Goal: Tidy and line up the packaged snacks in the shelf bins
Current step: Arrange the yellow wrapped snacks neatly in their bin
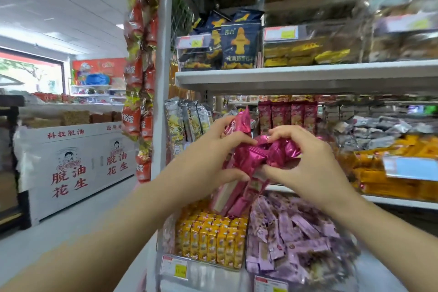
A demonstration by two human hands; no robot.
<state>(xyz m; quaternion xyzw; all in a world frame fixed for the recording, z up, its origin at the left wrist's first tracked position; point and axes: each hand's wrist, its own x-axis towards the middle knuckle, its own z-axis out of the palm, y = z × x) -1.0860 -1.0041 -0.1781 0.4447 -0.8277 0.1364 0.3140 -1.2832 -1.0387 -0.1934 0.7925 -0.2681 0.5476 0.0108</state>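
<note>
Both hands hold a bunch of shiny magenta snack packets (258,156) in front of the middle shelf. My left hand (213,152) grips the bunch from the left, and one packet sticks up above its fingers. My right hand (305,161) pinches the same bunch from the right. More magenta packets (239,199) hang or stand just below the hands. Under them, a clear bin (180,268) holds upright yellow packets (213,237). To its right lies a loose heap of lilac packets (296,239).
A white shelf post (161,78) with hanging red snack strips (139,73) stands left. The upper shelf (308,76) carries dark blue bags (239,45) and yellow packs. Orange packets (391,173) fill a bin at right. A white peanut crate (71,161) sits across the aisle.
</note>
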